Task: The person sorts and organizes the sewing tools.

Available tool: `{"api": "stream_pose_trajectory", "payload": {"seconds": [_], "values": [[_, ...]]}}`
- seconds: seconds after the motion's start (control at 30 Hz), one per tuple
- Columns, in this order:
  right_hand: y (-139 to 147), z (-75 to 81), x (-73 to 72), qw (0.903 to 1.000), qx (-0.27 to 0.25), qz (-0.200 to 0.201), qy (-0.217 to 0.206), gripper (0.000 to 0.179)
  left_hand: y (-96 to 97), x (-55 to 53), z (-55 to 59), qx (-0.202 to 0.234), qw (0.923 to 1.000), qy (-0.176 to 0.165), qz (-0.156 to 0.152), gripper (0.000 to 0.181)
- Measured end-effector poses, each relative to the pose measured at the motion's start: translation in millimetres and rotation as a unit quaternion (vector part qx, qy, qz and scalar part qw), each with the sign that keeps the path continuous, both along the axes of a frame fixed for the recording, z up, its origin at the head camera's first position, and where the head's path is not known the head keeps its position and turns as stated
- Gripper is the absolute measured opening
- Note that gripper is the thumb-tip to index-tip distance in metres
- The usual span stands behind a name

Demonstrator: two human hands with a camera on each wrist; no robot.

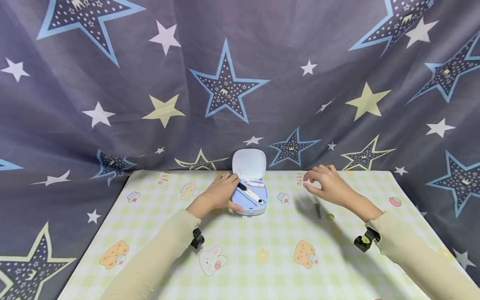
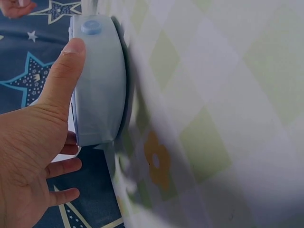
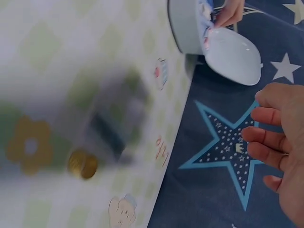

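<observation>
A small light-blue case (image 1: 250, 210) stands on the table with its whitish lid (image 1: 249, 163) raised at the back. My left hand (image 1: 221, 189) grips the case's left side, thumb at the front wall near the round button (image 2: 91, 27) and fingers toward the back. Inside lie a slim black-and-white tool (image 1: 250, 193) set diagonally and a small pink-and-white piece (image 1: 255, 184). My right hand (image 1: 327, 183) hovers over the table to the right, fingers loosely bent and holding nothing. Below it lie a flat dark strip (image 1: 318, 211) and a small round gold piece (image 1: 330, 216), blurred in the right wrist view.
A green-and-white checked cloth (image 1: 270, 275) with cartoon prints covers the table. Right behind the table's far edge hangs a dark star-patterned curtain (image 1: 285, 100). Each forearm wears a black wrist camera, the left one (image 1: 197, 238) and the right one (image 1: 366, 239).
</observation>
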State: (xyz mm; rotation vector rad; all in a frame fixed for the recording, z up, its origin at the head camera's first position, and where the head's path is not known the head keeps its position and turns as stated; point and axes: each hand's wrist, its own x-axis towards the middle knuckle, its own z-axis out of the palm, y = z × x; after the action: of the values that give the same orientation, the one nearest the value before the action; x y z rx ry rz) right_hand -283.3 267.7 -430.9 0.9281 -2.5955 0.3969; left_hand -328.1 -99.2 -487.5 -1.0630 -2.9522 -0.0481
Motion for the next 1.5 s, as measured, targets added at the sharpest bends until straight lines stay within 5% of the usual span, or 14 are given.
{"api": "stream_pose_trajectory", "payload": {"seconds": [0.33,1.1,1.3,1.5], "values": [[23,-9.7,9.8,0.9978,0.067,0.004,0.001,0.011,-1.9,-1.3,0.4,0.000,1.0000,0.008,-0.004,0.114],[58,-45.5,42.5,0.9829,0.167,0.015,-0.076,0.033,-2.6,3.4,-5.4,0.018,0.9997,0.011,-0.010,0.112],[63,-47.9,41.0,0.9830,0.172,0.011,-0.063,0.032,-0.4,-0.3,-5.8,0.019,0.9995,0.025,-0.009,0.113],[59,-49.8,34.9,0.9810,0.179,0.019,-0.074,0.026,-5.6,-0.7,-5.3,0.016,0.9999,0.002,-0.002,0.114]]}}
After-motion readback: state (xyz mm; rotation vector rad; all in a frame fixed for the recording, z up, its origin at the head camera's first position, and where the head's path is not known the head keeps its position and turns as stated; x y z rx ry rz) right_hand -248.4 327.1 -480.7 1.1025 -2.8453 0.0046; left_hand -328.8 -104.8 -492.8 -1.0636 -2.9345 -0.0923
